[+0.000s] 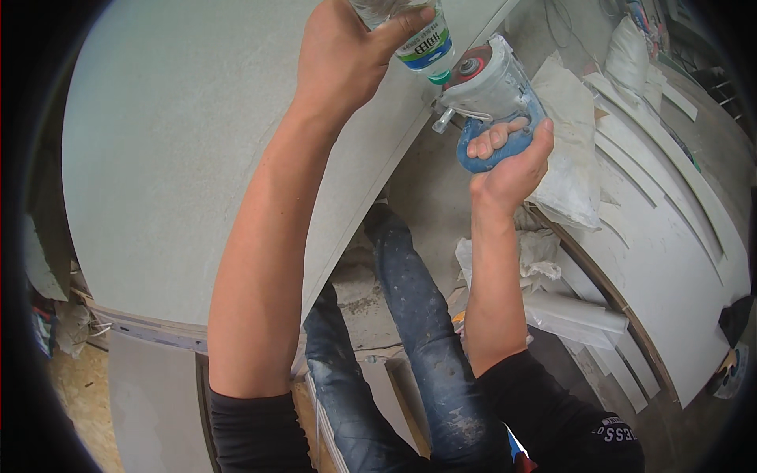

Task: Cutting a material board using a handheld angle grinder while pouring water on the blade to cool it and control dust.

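Note:
My left hand (347, 63) is wrapped round a clear plastic water bottle (427, 49) with a green and blue label. The bottle is tipped, its green cap end pointing down beside the front of a power cutter. My right hand (516, 158) grips the blue loop handle of this power cutter (493, 94), fingers through the loop. The cutter has a dusty grey housing with a red, round part at its upper end. A small pale knob or nozzle sticks out at its lower left. I cannot tell whether bottle and cutter touch.
A large pale board (173, 173) spans the left, its edge running beside my legs. White sacks (564, 142) lie on the right, next to stacked board strips (662, 236). My dusty dark trousers (426, 339) show below, near a plastic-wrapped roll (579, 315).

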Tool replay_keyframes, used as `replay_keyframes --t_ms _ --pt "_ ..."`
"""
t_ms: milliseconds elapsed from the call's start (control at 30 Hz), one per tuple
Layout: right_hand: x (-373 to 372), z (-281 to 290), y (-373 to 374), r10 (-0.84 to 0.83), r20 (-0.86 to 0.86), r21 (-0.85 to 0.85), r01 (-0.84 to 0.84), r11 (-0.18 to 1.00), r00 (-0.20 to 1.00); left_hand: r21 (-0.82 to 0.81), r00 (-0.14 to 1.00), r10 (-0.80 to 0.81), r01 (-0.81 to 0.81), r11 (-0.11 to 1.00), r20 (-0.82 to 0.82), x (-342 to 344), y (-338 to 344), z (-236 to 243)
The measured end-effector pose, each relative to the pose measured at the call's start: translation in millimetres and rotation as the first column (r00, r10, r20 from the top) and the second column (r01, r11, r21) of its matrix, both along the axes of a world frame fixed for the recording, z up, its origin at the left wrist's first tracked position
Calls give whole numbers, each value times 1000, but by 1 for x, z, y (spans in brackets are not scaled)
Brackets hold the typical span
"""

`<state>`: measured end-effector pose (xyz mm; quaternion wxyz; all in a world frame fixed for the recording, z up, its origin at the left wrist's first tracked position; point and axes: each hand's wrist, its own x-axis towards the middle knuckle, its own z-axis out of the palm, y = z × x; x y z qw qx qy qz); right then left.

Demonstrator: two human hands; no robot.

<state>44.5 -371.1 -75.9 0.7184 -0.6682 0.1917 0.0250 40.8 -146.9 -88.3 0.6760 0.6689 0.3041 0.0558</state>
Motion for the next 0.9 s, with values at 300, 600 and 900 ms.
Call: replay_keyframes --t_ms 300,600,900 --pt "0 -1 0 0 -4 -16 0 1000 1000 -15 999 -37 37 999 -11 -1 4 -1" --pt "-3 -1 -1 4 -1 -10 -4 1000 1000 -21 998 -37 36 999 -58 -1 3 9" --pt "-8 -2 -6 4 -10 -12 -5 1000 1000 -4 997 -69 68 998 -34 -6 -1 3"
